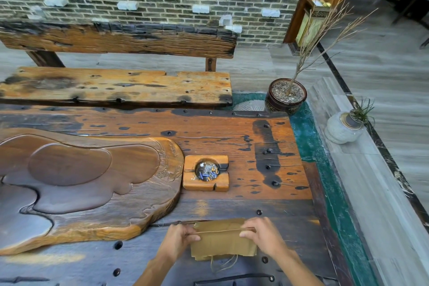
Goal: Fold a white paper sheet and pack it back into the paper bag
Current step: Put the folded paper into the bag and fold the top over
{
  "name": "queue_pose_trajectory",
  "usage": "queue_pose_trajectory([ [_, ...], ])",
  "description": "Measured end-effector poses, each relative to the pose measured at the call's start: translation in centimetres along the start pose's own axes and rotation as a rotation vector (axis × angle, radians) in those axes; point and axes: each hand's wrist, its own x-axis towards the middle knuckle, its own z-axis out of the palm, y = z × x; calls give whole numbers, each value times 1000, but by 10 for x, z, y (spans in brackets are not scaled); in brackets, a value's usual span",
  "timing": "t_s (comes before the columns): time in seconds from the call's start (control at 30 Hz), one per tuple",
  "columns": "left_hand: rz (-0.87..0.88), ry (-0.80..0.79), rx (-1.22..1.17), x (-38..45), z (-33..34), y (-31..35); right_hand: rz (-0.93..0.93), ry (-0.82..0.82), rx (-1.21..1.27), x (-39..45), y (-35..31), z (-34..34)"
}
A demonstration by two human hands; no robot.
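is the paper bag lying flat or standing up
Lying flat: the paper bag rests on the table, both hands pinching its upper edge, string handle trailing below.

One head-worn wide-angle view looks forward and steeply down, close over the wooden table (232, 132).

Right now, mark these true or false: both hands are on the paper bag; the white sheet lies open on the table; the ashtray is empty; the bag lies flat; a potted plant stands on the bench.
1. True: the left hand and right hand grip the paper bag.
2. False: no white sheet shows.
3. False: the ashtray holds butts.
4. True: it lies on the table.
5. False: the potted plant stands beyond the table's corner.
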Motion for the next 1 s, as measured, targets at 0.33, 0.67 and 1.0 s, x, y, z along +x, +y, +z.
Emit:
queue_pose_trajectory([
  [0.33,-277,58,-394,-9,25,6,249,24,396,-10,21,10],
  [0.67,-278,206,-518,1,24,12,253,148,451,-3,13,-3],
  [1.0,-54,309,-676,15,-61,86,145,343,771,-10,-50,-89],
])
